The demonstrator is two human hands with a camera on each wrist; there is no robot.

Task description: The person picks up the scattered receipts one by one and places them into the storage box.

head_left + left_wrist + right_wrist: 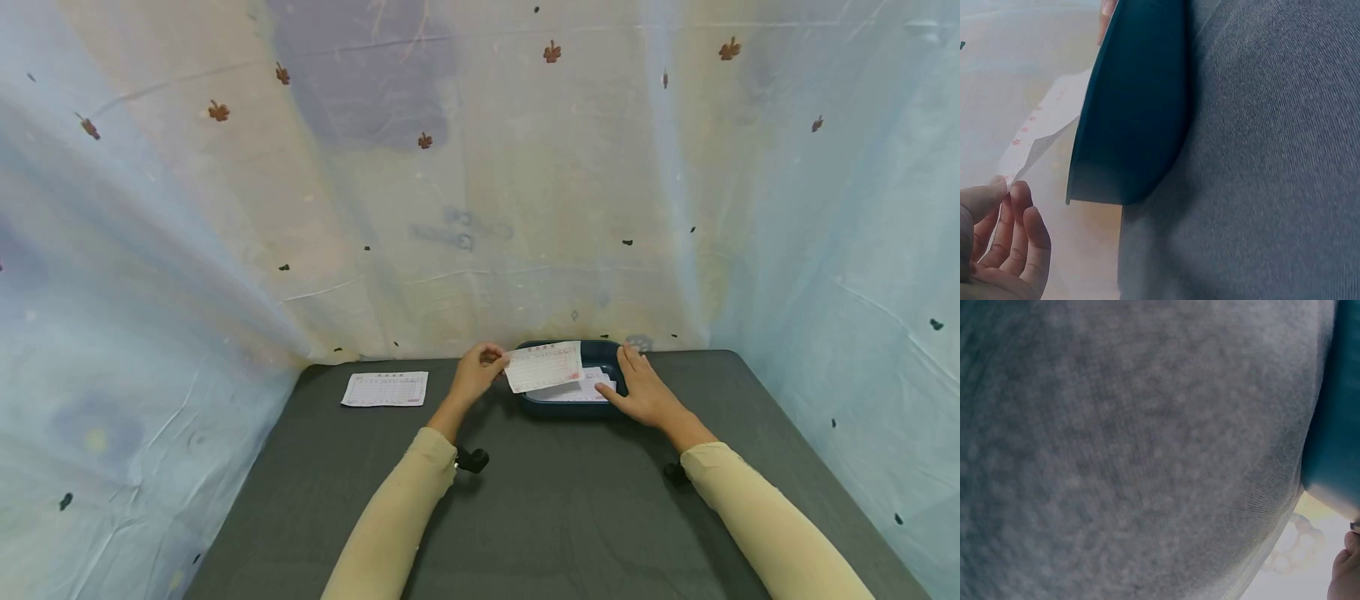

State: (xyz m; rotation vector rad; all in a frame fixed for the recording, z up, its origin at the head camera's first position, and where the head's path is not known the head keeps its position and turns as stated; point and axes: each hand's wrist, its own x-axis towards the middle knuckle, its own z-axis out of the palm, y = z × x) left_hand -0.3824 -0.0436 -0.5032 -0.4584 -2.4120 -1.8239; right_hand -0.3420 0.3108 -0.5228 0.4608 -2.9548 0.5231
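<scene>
My left hand (476,373) pinches one edge of a printed paper form (545,367) between thumb and fingertips. A red mark shows near the form's lower right corner. It is held tilted over a dark blue tray (566,411), where more printed sheets (594,386) lie partly hidden beneath it. At the tray's right end, my right hand (647,396) rests on the rim with fingers extended and the thumb over the tray. In the left wrist view the form (1054,106) hangs past the tray's side (1129,112). Only fingertips (1352,544) of the right hand show in its wrist view.
Another printed form (386,389) lies flat on the grey cloth-covered table (555,517), to the left of the left hand. A patterned curtain (480,208) hangs behind the table and along both sides, close to the tray's far edge.
</scene>
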